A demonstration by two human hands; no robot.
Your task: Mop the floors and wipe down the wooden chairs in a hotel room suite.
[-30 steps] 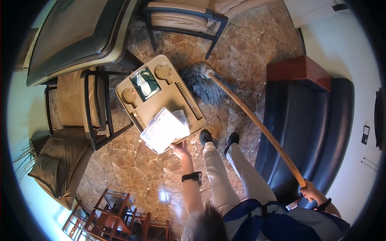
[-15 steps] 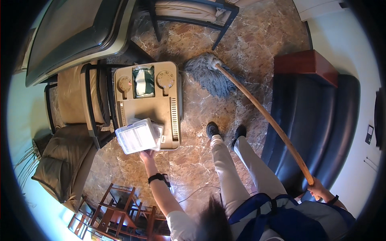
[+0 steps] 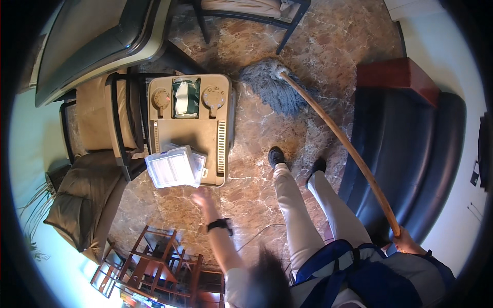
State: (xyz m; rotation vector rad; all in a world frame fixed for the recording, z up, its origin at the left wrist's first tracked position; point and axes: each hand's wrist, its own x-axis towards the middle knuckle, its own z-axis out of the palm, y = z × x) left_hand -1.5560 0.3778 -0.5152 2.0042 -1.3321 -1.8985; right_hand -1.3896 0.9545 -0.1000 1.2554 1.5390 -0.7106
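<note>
My right hand [image 3: 406, 241] is wrapped round the upper end of a mop's wooden handle [image 3: 354, 154] at the lower right. The handle slants up and left to the grey string mop head [image 3: 272, 84], which rests on the floor. My left hand [image 3: 202, 196] is just off the near edge of a tan plastic table [image 3: 169, 134], somewhat blurred, its fingers apart and holding nothing. Closest to it are clear plastic boxes [image 3: 172, 168], overlapping on the table's near end and jutting past its left edge. A green tissue pack [image 3: 186, 97] sits in the table's recess.
A black sofa [image 3: 400, 164] with a reddish-brown end [image 3: 395, 77] lines the right side. Brown cushioned armchairs [image 3: 105, 118] stand at left, below a large dark panel-like piece [image 3: 97, 46]. Wooden furniture [image 3: 154, 267] is at lower left. A thin cable [image 3: 262, 231] crosses the floor.
My left hand has come away from the plastic boxes and moved a little right. The boxes stay on the table. My right hand keeps its hold on the mop; the view has shifted slightly.
</note>
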